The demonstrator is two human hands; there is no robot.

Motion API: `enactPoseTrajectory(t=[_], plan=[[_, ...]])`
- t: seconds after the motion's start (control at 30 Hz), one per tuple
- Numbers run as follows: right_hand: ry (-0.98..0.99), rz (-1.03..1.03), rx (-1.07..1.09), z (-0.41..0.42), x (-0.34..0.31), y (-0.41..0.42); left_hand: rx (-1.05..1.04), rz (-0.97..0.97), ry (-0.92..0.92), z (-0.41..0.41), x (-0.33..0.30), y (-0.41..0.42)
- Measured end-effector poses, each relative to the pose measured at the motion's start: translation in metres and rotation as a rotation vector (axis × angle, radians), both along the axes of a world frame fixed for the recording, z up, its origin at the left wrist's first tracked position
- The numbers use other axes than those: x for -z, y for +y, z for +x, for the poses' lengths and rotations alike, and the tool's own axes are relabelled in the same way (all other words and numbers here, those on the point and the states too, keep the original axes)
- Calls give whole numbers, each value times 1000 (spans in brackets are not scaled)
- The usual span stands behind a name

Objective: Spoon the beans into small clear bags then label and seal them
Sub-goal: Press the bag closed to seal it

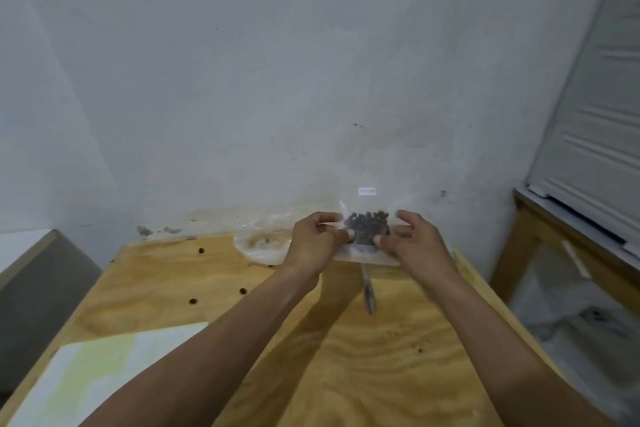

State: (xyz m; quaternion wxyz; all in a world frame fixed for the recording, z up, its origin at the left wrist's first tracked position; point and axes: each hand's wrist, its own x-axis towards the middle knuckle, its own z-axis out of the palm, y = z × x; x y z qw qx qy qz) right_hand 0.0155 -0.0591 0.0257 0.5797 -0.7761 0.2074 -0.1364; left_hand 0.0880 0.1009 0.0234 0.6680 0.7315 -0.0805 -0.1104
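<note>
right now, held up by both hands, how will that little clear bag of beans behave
The clear bag is probably floppy: thin film between the left hand and right hand. The dark beans bunch together, so they likely shift and sag when tilted.

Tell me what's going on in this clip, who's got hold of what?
A person holds a small clear bag up over a wooden table, with the left hand and the right hand pinching it from either side. Dark beans sit in the bag, and a small white label shows near its upper edge. Whether it is sealed is unclear. A spoon lies on the table below, and more clear plastic is crumpled at the left.
</note>
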Motion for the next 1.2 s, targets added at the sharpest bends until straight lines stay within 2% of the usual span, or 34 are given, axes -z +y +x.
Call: enactPoseTrajectory(t=[0.2, 0.3, 0.43, 0.57, 0.77, 0.97, 1.2], plan=[[-20, -474, 140, -5, 2, -49, 113, 254, -180, -5, 1, -78], [15, -563, 137, 6, 13, -68, 136, 402, -184, 0, 4, -105], [151, -599, 88, 16, 35, -82, 188, 524, -92, 5, 11, -121], [137, -589, 91, 15, 48, -84, 198, 474, -27, 11, 20, -124], [99, -584, 105, 11, 45, -84, 185, 412, -39, 14, 26, -120], [17, -639, 150, 10, 33, -74, 85, 395, -185, 10, 9, -89], [-242, -677, 102, 25, -3, -10, -188, 249, -391, 23, -20, 12]])
